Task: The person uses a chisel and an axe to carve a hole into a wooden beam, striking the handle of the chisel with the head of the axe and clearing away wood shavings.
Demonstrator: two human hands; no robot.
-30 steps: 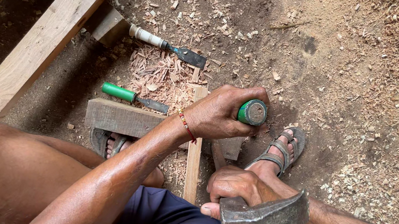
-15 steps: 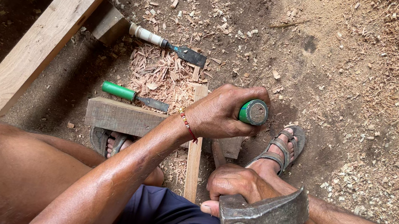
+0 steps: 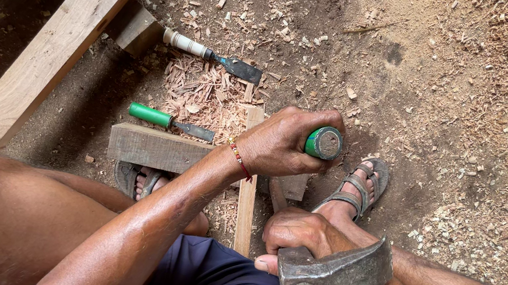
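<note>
My left hand (image 3: 281, 144) is closed round a green-handled chisel (image 3: 325, 142), held upright over a narrow wooden strip (image 3: 246, 197) that crosses a short grey wood block (image 3: 155, 148). My right hand (image 3: 302, 233) grips a hammer with a heavy steel head (image 3: 335, 275) and a worn wooden handle end, raised low near my lap. A second chisel with a green handle (image 3: 151, 115) lies on the ground just beyond the block. Another chisel with a white handle (image 3: 191, 46) lies farther off among wood chips.
Long timber planks (image 3: 47, 50) run diagonally at the left. Wood shavings (image 3: 206, 96) and sawdust cover the dirt floor. My sandalled right foot (image 3: 358, 185) rests beside the block, and my other foot (image 3: 140, 178) sits under it.
The hammer has dropped slightly lower and nearer my lap. My left hand keeps the chisel in the same place.
</note>
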